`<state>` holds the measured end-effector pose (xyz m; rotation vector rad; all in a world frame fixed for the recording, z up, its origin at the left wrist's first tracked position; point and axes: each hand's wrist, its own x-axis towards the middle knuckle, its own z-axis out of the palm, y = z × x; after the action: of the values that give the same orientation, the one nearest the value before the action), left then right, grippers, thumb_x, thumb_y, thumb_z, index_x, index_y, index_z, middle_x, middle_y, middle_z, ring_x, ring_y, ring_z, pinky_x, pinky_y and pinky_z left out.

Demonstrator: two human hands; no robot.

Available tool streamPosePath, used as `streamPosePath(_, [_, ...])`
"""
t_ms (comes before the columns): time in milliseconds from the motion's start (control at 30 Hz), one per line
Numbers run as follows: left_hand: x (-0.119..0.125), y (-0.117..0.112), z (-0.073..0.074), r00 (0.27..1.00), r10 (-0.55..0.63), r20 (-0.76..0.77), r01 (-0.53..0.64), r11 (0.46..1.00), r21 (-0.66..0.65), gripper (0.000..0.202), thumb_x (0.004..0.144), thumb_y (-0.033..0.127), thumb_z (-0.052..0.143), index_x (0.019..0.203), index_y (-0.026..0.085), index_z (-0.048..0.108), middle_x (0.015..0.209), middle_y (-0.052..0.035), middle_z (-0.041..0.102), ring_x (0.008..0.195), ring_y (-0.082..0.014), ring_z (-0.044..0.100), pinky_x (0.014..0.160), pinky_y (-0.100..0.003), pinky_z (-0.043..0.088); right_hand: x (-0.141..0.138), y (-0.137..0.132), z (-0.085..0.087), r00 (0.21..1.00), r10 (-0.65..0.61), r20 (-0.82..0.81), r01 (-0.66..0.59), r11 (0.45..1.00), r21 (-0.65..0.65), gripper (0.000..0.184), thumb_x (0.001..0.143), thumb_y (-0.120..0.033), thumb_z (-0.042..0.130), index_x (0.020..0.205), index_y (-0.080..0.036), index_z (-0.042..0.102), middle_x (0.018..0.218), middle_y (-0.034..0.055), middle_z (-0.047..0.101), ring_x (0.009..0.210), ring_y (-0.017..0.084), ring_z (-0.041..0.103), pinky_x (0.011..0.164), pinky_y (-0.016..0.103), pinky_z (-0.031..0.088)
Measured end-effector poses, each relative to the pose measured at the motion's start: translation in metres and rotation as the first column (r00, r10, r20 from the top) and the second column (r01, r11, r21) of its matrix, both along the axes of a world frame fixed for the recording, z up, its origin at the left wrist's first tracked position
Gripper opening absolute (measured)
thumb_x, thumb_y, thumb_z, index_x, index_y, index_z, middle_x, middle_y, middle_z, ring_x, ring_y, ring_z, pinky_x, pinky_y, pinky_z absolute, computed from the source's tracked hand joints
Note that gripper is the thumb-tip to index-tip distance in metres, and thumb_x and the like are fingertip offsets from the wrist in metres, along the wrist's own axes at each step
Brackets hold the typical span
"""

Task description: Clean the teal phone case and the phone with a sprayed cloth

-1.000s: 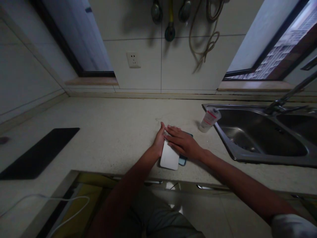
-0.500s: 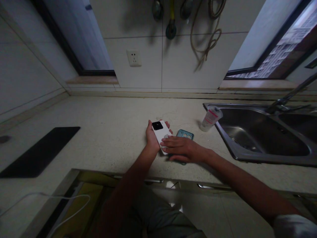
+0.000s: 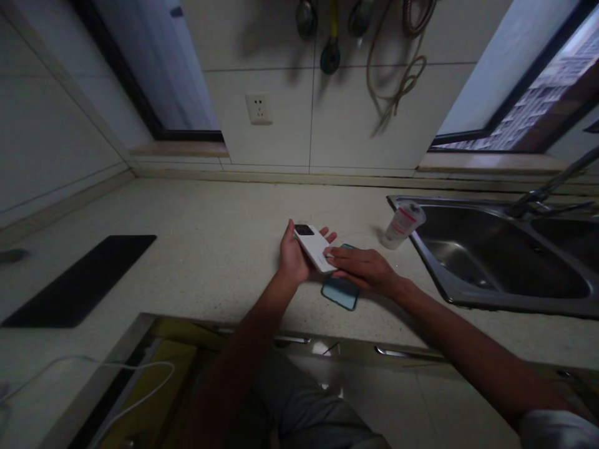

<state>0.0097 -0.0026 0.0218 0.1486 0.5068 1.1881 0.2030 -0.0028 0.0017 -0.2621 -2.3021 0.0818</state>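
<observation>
My left hand (image 3: 294, 259) is wrapped round a white phone (image 3: 312, 244) from below, with its back and dark camera block facing up. The thumb lies along the left edge, and the fingertips show past the right edge. Against the lower back of the phone, the bunched fingertips of my right hand (image 3: 367, 268) press; a small greyish patch shows at them, too unclear to name. Partly under my right hand, a teal phone case (image 3: 340, 293) lies on the counter, its middle hidden.
A clear plastic cup (image 3: 403, 224) with pink print leans tilted by the steel sink (image 3: 449, 298). On the left of the counter (image 3: 210, 237) lies a black mat (image 3: 88, 274). A white cable (image 3: 126, 365) hangs over the opening at front left.
The phone has tilted and turned in my left hand. My right hand has shifted from lying flat across its lower back to bunched fingertips near its lower right edge, uncovering more of the case.
</observation>
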Motion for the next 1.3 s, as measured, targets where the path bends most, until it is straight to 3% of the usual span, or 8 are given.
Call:
streamPosePath(200, [0.005,-0.001,-0.008,0.99,-0.125,-0.068,0.13,0.988,0.082,0.018,0.077,0.026,0.06,0.092,0.016,0.061,0.088,-0.0098,0.068,0.097,-0.0286,0.068,0.091,-0.05,0.053,0.009,0.002,0.001,0.971,-0.21,-0.118,0.213,0.977,0.017,0.036,0.096,-0.021,0.06,0.133,-0.022,0.063,0.118,0.0088,0.075,0.109,0.021,0.073,0.091,0.031,0.062])
streamPosePath(467, [0.013,0.003,-0.019,0.979,0.165,-0.117,-0.131,0.958,0.255,0.046,0.062,0.025,0.088,0.09,0.023,0.052,0.082,0.0027,0.062,0.077,-0.0156,0.063,0.084,-0.038,0.052,0.003,-0.002,0.0,0.943,-0.285,-0.17,0.278,0.958,-0.062,0.028,0.094,-0.026,0.065,0.122,-0.026,0.07,0.11,0.0052,0.078,0.095,0.02,0.077,0.081,0.029,0.064])
streamPosePath(700, [0.013,0.01,-0.025,0.965,0.252,-0.077,-0.213,0.918,0.334,0.058,0.052,0.028,0.096,0.092,0.02,0.055,0.084,0.0022,0.064,0.086,-0.0163,0.064,0.094,-0.038,0.049,0.0,-0.005,-0.003,0.92,-0.359,-0.159,0.307,0.91,-0.28,0.026,0.09,-0.044,0.069,0.103,-0.023,0.076,0.099,0.0069,0.079,0.081,0.021,0.076,0.071,0.029,0.06])
streamPosePath(867, [0.01,0.012,-0.022,0.94,0.332,-0.083,-0.273,0.873,0.404,0.059,0.056,0.022,0.094,0.107,0.02,0.064,0.105,-0.0047,0.072,0.114,-0.0238,0.063,0.103,-0.038,0.046,-0.004,-0.002,-0.003,0.886,-0.458,-0.071,0.3,0.684,-0.665,0.029,0.079,-0.046,0.077,0.091,-0.019,0.076,0.078,0.0031,0.075,0.069,0.019,0.069,0.064,0.029,0.054])
streamPosePath(1000, [0.011,0.011,-0.021,0.924,0.357,-0.137,-0.284,0.881,0.379,0.061,0.055,0.018,0.092,0.11,0.017,0.066,0.105,-0.0062,0.073,0.109,-0.0238,0.066,0.103,-0.039,0.047,-0.01,0.004,-0.003,0.914,-0.395,-0.098,0.032,0.309,-0.951,0.033,0.067,-0.04,0.084,0.088,-0.018,0.072,0.082,0.0015,0.073,0.07,0.018,0.069,0.069,0.031,0.057])
streamPosePath(1100, [0.014,0.008,-0.021,0.905,0.372,-0.207,-0.273,0.88,0.389,0.052,0.056,0.02,0.091,0.102,0.016,0.068,0.096,-0.0041,0.074,0.095,-0.02,0.069,0.095,-0.036,0.05,-0.009,0.006,-0.002,0.899,-0.41,-0.153,-0.143,0.054,-0.988,0.038,0.059,-0.029,0.09,0.09,-0.016,0.072,0.084,0.0034,0.075,0.071,0.017,0.071,0.074,0.032,0.062])
streamPosePath(1200, [0.016,0.006,-0.02,0.873,0.399,-0.281,-0.266,0.872,0.411,0.044,0.056,0.022,0.091,0.092,0.016,0.068,0.089,-0.0023,0.073,0.083,-0.0169,0.069,0.086,-0.034,0.052,-0.006,0.007,0.001,0.868,-0.457,-0.193,-0.233,-0.033,-0.972,0.037,0.058,-0.019,0.09,0.091,-0.017,0.073,0.085,0.0042,0.076,0.074,0.015,0.072,0.077,0.027,0.063])
streamPosePath(1300, [0.016,0.005,-0.017,0.857,0.401,-0.324,-0.248,0.872,0.423,0.043,0.056,0.023,0.09,0.092,0.017,0.067,0.092,-0.0037,0.073,0.086,-0.0193,0.07,0.088,-0.036,0.053,-0.003,0.009,0.005,0.817,-0.522,-0.247,-0.296,-0.011,-0.955,0.034,0.06,-0.014,0.089,0.091,-0.018,0.074,0.088,0.0035,0.077,0.075,0.014,0.073,0.079,0.024,0.063])
